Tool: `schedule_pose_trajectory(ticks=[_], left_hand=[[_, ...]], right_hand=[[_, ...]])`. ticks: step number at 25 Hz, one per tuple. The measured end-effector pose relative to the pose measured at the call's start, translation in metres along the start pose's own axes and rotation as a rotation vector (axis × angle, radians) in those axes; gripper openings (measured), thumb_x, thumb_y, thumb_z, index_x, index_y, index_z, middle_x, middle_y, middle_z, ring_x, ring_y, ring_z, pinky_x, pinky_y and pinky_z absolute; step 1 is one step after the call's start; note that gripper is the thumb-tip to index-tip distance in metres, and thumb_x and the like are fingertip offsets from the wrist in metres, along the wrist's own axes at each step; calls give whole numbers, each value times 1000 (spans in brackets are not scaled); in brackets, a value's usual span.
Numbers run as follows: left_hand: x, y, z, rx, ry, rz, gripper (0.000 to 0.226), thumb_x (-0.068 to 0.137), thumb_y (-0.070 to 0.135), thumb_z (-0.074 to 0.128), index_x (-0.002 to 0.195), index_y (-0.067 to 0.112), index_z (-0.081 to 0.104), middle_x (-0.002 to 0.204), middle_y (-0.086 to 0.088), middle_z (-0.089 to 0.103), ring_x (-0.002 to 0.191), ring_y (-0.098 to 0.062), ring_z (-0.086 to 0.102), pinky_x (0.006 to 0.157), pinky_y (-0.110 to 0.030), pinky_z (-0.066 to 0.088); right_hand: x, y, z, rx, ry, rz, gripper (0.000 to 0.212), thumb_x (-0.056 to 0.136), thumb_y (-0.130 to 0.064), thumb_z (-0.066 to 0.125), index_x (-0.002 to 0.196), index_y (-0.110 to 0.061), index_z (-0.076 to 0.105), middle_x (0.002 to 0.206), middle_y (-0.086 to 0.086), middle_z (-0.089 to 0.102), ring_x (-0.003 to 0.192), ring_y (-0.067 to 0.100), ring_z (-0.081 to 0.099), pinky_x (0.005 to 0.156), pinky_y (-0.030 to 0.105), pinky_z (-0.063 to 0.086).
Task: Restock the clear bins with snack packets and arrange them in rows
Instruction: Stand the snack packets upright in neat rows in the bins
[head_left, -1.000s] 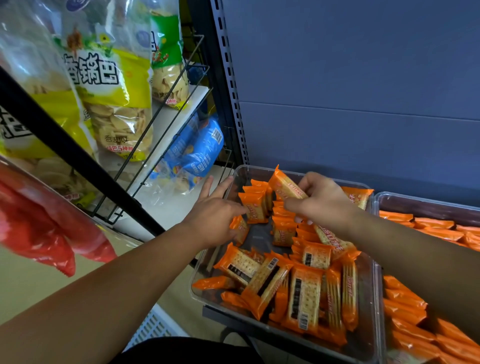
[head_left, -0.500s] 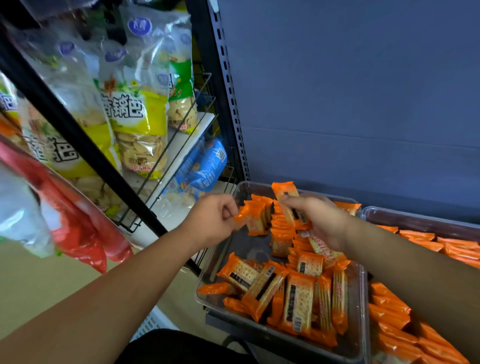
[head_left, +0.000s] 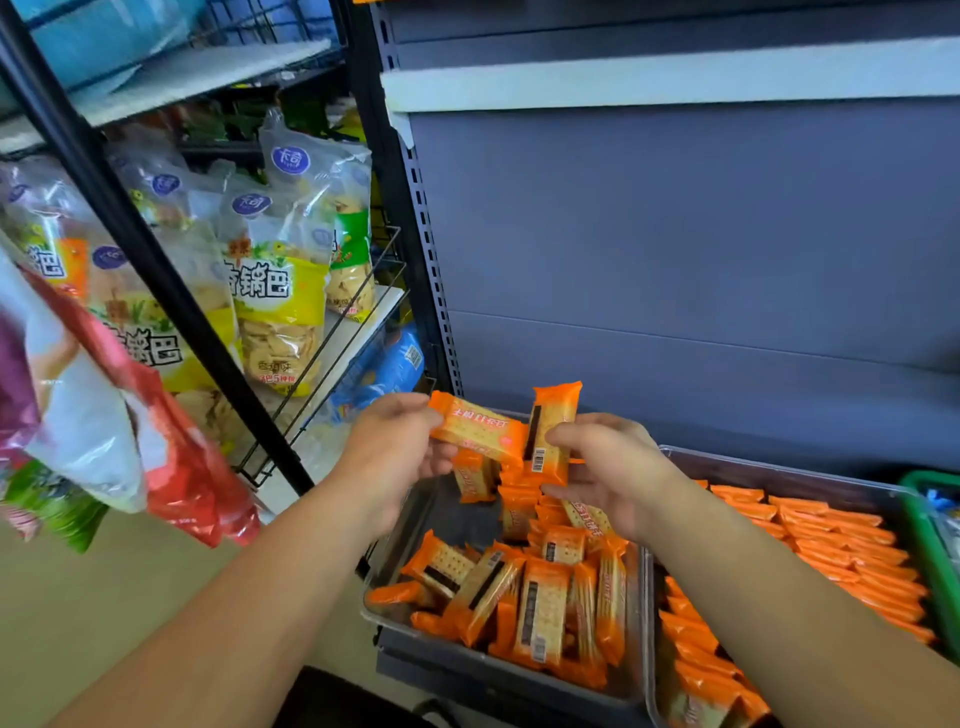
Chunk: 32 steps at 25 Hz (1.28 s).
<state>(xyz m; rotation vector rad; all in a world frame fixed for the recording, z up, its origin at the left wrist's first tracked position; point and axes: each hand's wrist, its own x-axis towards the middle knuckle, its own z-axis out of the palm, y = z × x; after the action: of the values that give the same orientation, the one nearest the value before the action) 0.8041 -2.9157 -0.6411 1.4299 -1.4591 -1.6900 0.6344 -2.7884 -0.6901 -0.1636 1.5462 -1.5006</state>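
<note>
Pinching one orange packet (head_left: 475, 427) by its end in the left hand (head_left: 395, 452), laid crosswise with the label up, and clamping a second packet (head_left: 553, 426) upright between thumb and fingers of the right hand (head_left: 608, 467), both raised just above the far end of the clear bin (head_left: 498, 670). To do this step well: turn both packets the same way, on edge with labels matching, then set them down snug against the few standing packets (head_left: 472, 480) at the back of the bin, keeping the row straight and square to the wall. Press each new one lightly against its neighbour to guard against toppling; probably safer to lower one at a time than both together. Next, draw from the loose heap (head_left: 530, 597) at the near end, jumbled, overlapping, and likely to slide into any gap left open. Much left to arrange, judging by that heap. Just beside on the right, a second bin (head_left: 779, 470) packed in neat orange rows, a fair model to match; past it, the edge of a green crate (head_left: 930, 525). On the left, a wire rack (head_left: 363, 312) of big crisp bags (head_left: 280, 291), blue packets (head_left: 389, 369) below, and a red bag (head_left: 197, 483) hanging near the left forearm, close enough to snag on a wide elbow swing.
</note>
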Motion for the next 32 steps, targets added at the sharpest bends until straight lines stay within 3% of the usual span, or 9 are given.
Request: schedule_pose_trajectory(ticks=[3,7,12,15,18,21,23,28,32], left_hand=[[-4,-6,2,-129,-105,-63,46,100,1,64,143,14,53,121,-18,70,94,-29,77,72,-30,62],[-3,-4,1,-219,-327,-84,63,93,-7,69,148,16,50,126,-17,69,101,-36,77,82,-37,65],[6,-8,8,36,-404,-56,46,87,-17,63,126,7,67,111,-21,76,98,-35,76,85,-42,65],[16,-14,8,40,-336,-53,28,90,-8,64,117,1,67,105,-19,78,98,-34,76,93,-47,61],[23,-19,5,50,-297,-32,18,92,0,66,110,4,67,101,-13,80,93,-26,77,96,-48,59],[22,-21,6,73,-327,10,22,93,2,68,114,4,67,102,-10,80,95,-24,78,91,-44,60],[20,-23,9,130,-367,51,24,92,3,71,115,11,71,104,-8,80,98,-24,77,93,-45,61],[23,-32,10,363,-383,191,32,93,7,74,118,28,77,106,3,80,102,-16,75,100,-42,58],[26,-37,4,464,-453,233,39,96,14,70,127,38,70,113,13,77,110,-9,72,104,-40,55]], right_hand=[[1,1,0,8,-15,-34,45,84,-15,81,122,-12,57,125,18,66,107,39,71,76,46,65],[13,-9,-3,63,-106,-69,30,92,-13,74,116,-9,56,112,18,72,101,32,74,71,41,59],[28,-6,-12,-7,-249,-100,14,95,-1,69,106,-7,65,101,18,69,93,31,70,66,38,60],[34,-1,-13,-139,-171,-175,31,84,0,82,90,-18,57,88,9,68,83,27,67,63,40,51],[36,-1,-15,-161,-110,-217,44,77,-7,90,94,-21,52,96,12,75,85,27,69,68,43,48],[32,1,-10,-183,-148,-206,57,78,-4,88,123,-20,55,105,11,78,94,28,77,84,51,61],[28,5,-4,-205,-233,-198,61,84,-2,84,134,-24,57,110,15,76,101,30,77,92,58,60],[21,3,5,-127,-340,-128,30,94,-10,74,123,-14,65,115,14,76,102,34,76,89,53,60],[22,9,23,-103,-304,-122,33,90,-15,79,117,-8,62,112,16,77,99,34,77,87,52,61]])
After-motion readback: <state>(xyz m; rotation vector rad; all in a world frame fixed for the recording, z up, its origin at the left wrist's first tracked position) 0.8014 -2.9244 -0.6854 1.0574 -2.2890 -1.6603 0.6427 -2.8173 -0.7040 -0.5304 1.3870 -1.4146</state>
